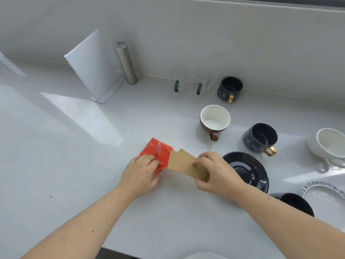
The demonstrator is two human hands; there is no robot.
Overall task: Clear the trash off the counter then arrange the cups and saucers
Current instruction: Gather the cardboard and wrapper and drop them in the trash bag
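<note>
Trash step underway at lower center: left hand (141, 171) fingers pinch the red wrapper (157, 150), right hand (214, 172) fingers clamp the brown card (183, 163). Next, probably bin both; cups wait right.

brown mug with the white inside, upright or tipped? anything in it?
Upright and empty: the brown mug stands on the counter, rim up, its bare white bottom showing, handle toward the camera.

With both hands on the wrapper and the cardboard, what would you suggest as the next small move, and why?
Probably lift both pieces off the counter together: the left hand grips the red wrapper, the right hand pinches the brown cardboard, and the cups and saucers wait untouched.
</note>
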